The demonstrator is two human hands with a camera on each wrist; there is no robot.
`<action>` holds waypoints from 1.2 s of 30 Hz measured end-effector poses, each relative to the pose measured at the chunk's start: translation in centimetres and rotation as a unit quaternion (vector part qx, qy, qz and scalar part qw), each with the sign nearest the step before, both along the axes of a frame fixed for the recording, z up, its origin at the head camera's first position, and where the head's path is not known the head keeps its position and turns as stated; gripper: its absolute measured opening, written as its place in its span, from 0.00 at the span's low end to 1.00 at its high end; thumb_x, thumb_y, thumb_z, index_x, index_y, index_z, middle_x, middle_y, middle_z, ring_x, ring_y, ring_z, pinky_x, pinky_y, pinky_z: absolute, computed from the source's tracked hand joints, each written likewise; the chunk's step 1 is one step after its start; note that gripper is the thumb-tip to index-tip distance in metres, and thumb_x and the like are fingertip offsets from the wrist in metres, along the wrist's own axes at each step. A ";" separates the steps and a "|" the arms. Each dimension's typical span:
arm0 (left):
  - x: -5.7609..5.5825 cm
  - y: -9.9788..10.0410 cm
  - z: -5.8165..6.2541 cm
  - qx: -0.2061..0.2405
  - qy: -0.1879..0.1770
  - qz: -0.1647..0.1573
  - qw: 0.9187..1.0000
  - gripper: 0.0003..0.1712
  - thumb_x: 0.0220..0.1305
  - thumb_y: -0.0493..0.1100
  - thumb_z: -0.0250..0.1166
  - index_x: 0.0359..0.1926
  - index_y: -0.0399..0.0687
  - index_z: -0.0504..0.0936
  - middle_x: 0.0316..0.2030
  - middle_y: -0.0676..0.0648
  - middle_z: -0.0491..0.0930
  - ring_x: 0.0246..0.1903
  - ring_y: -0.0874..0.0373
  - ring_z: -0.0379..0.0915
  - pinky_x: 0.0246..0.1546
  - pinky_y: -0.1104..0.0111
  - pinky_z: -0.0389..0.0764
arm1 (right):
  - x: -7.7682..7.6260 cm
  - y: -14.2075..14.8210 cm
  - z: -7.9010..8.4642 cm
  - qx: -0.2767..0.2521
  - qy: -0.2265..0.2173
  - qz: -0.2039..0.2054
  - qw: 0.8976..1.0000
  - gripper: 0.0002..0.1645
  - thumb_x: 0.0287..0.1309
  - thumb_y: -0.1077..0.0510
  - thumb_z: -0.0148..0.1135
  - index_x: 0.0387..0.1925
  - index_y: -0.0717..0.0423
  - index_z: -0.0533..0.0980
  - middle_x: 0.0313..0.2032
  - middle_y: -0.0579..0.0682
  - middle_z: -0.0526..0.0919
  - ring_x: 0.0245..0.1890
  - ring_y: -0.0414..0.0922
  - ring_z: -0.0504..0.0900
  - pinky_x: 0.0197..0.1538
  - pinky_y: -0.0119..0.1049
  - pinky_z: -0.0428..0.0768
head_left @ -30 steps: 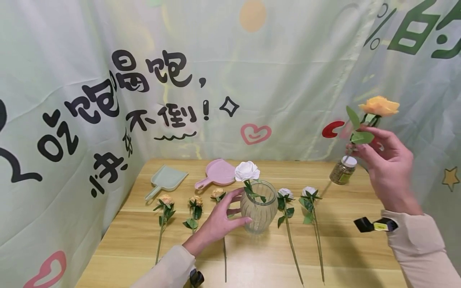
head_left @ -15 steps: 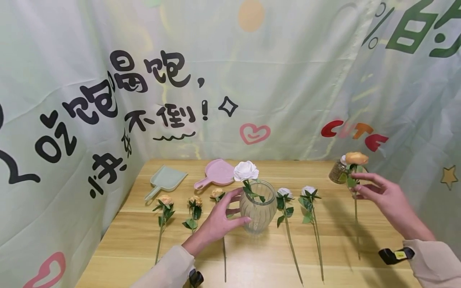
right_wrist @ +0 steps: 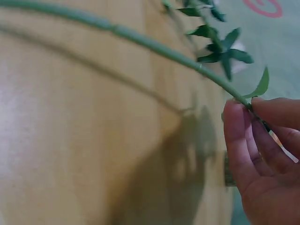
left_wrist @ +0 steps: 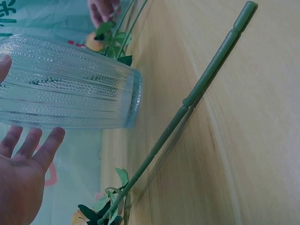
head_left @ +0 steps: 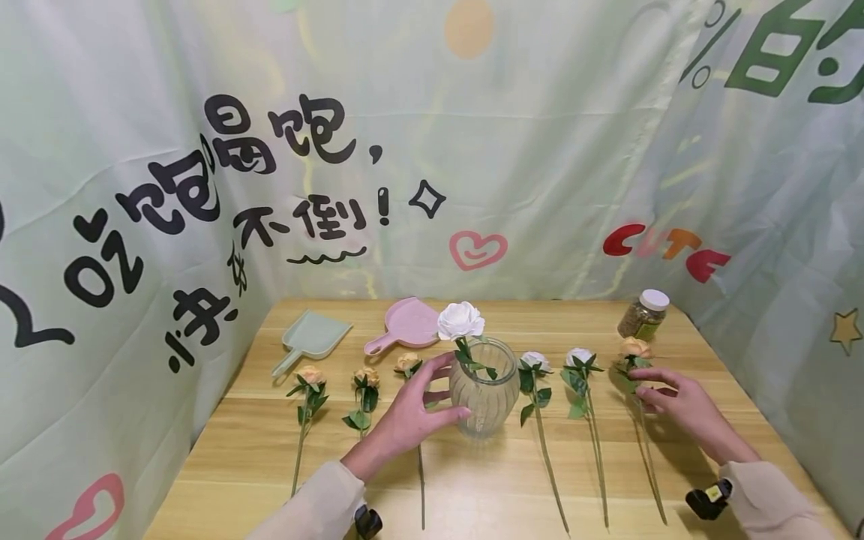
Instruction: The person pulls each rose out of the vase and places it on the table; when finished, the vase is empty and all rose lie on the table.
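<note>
Around the left side of a ribbed glass vase [head_left: 487, 405], my left hand [head_left: 412, 412] spreads its thumb and fingers and steadies it upright. One white rose [head_left: 461, 321] leans out of the vase's mouth. To the right, my right hand [head_left: 688, 409] pinches an orange artificial rose [head_left: 636, 348] by its stem just below the bloom. Its green stem [right_wrist: 154, 47] slants low over the table toward the near edge, casting a shadow in the right wrist view. The left wrist view has fingertips [left_wrist: 52, 140] against the vase wall.
Two white roses [head_left: 579, 360] lie right of the vase; several orange roses [head_left: 311, 375] lie to its left. Behind stand a lidded jar [head_left: 641, 319], a green dustpan [head_left: 317, 335] and a pink dustpan [head_left: 410, 322]. Printed curtains [head_left: 540, 150] enclose the wooden table [head_left: 499, 495].
My right hand has brought the orange rose down from upright in the air at the far right to low over the table beside the white roses. The left hand and vase stay put.
</note>
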State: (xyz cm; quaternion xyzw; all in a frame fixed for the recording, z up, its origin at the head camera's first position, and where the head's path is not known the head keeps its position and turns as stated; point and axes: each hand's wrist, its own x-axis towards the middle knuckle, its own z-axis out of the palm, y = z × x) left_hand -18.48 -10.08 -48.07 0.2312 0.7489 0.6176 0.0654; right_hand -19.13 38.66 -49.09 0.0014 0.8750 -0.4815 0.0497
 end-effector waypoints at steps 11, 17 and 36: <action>0.0 0.1 0.0 0.008 0.007 -0.003 1.000 0.49 0.68 0.51 0.79 0.83 0.58 0.63 0.79 0.49 0.68 0.76 0.45 0.68 0.72 0.46 0.82 | -0.1 -0.3 -1.4 0.014 -0.026 0.009 1.000 0.30 0.82 0.58 0.60 0.72 0.74 0.69 0.69 0.80 0.71 0.42 0.31 0.89 0.45 0.36 0.93; 0.0 0.1 0.2 0.007 0.003 -0.004 1.000 0.49 0.69 0.50 0.79 0.83 0.57 0.63 0.79 0.47 0.68 0.77 0.44 0.68 0.72 0.49 0.82 | 0.2 -0.2 -0.7 0.039 -0.030 -0.016 0.999 0.33 0.83 0.51 0.60 0.75 0.69 0.69 0.45 0.59 0.89 0.35 0.40 0.87 0.35 0.37 0.89; 0.0 0.0 0.0 0.008 0.002 -0.002 1.000 0.49 0.68 0.49 0.79 0.83 0.58 0.64 0.79 0.48 0.68 0.76 0.45 0.68 0.72 0.50 0.83 | -0.5 -6.4 7.7 0.026 0.195 0.055 0.979 0.23 0.82 0.55 0.61 0.70 0.59 0.75 0.58 0.32 0.82 0.52 0.26 0.82 0.51 0.16 0.83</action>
